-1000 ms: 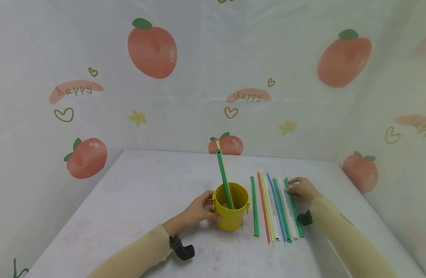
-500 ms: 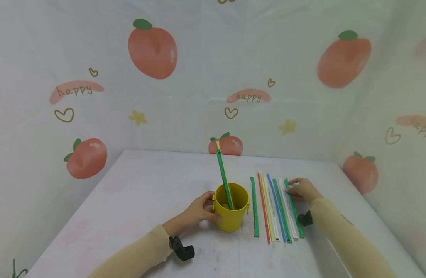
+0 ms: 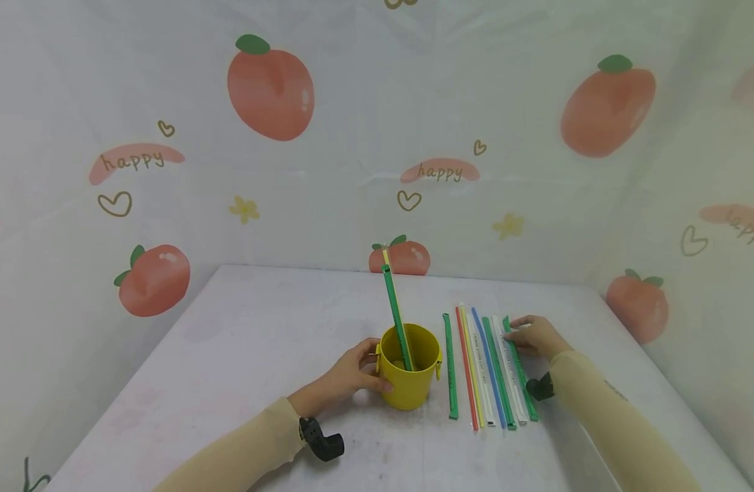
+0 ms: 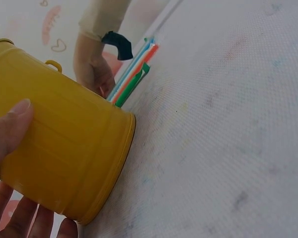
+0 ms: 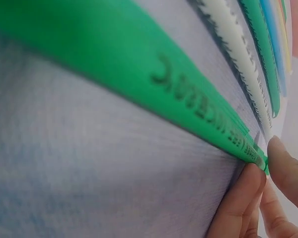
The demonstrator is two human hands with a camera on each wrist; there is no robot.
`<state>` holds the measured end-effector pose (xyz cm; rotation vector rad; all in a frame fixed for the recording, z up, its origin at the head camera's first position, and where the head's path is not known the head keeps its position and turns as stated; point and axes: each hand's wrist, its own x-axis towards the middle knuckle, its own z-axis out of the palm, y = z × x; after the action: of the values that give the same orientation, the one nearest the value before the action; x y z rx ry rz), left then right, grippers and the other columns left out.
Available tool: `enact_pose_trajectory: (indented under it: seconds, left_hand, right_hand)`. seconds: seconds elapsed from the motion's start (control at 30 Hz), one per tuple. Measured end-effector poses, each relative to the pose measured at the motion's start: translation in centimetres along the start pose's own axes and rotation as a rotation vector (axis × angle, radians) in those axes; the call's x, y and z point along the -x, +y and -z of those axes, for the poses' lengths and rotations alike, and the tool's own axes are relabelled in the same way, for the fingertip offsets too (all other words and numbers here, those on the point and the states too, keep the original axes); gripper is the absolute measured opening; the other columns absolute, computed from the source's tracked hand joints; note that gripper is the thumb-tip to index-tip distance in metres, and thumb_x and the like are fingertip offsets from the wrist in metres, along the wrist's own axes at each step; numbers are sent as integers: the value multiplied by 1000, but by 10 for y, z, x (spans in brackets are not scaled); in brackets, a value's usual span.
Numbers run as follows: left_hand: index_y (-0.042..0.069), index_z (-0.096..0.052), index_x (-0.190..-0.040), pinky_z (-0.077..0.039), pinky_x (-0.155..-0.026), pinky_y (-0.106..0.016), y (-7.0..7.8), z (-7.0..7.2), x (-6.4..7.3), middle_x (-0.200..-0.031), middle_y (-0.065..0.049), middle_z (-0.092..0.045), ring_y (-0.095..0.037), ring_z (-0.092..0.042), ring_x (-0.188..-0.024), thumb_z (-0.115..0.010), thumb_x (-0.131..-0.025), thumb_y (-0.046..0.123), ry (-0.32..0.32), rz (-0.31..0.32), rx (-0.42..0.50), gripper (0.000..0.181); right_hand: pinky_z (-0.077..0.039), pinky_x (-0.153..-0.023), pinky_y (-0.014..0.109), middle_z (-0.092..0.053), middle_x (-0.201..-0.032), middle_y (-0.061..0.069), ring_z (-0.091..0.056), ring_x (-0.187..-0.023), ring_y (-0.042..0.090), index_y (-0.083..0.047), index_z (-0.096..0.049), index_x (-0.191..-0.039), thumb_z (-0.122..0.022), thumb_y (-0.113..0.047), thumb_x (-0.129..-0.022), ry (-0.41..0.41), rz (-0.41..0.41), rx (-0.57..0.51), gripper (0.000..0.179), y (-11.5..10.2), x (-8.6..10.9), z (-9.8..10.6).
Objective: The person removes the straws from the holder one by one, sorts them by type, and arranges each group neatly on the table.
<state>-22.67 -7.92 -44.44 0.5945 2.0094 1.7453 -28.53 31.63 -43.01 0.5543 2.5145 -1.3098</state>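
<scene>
A small yellow bucket (image 3: 408, 391) stands upright on the table, a green-wrapped straw (image 3: 394, 301) and a yellow straw (image 3: 386, 255) leaning inside it. My left hand (image 3: 347, 372) grips its left side, with the thumb (image 4: 12, 130) across the wall and the fingers behind. Over to the right, my right hand (image 3: 537, 336) pinches the far end of the rightmost green-wrapped straw (image 5: 203, 110) between thumb and finger. That straw lies slanted on the table. A white-wrapped straw (image 5: 238, 54) lies just beside it.
Between bucket and right hand lie several wrapped straws in a row, including a separate green one (image 3: 451, 369), a red one (image 3: 466, 369) and a blue one (image 3: 489, 369). The table (image 3: 242, 328) meets a fruit-printed cloth backdrop (image 3: 352, 137) behind.
</scene>
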Motion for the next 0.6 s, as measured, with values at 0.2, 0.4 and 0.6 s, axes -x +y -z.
enact_pose_trajectory:
  seconds: [0.2, 0.4, 0.6]
  left_hand:
    - [10, -41, -132, -34, -103, -48, 0, 0, 0, -132, -6, -47, -29, -42, -124, -77, -74, 9, -3, -12, 7, 69]
    - [10, -42, -131, -33, -104, -47, -1, 1, 0, -131, -5, -48, -27, -43, -124, -77, -74, 12, -8, -8, 0, 67]
    - [12, -43, -130, -33, -104, -46, 0, 1, 1, -130, -4, -48, -25, -43, -123, -79, -73, 15, -6, -3, -3, 68]
  right_hand:
    - [-53, -65, 24, -58, -101, 17, -57, -74, 17, 5, -44, -127, -69, -11, -82, -6, 14, -11, 54, 1, -1, 2]
    - [-53, -67, 24, -56, -100, 16, -56, -77, 17, 6, -43, -127, -69, -11, -82, -13, 32, -31, 55, 3, 0, 4]
    - [-54, -70, 26, -57, -103, 18, -58, -80, 18, 8, -41, -127, -67, -9, -83, -38, 46, -67, 53, 5, 0, 5]
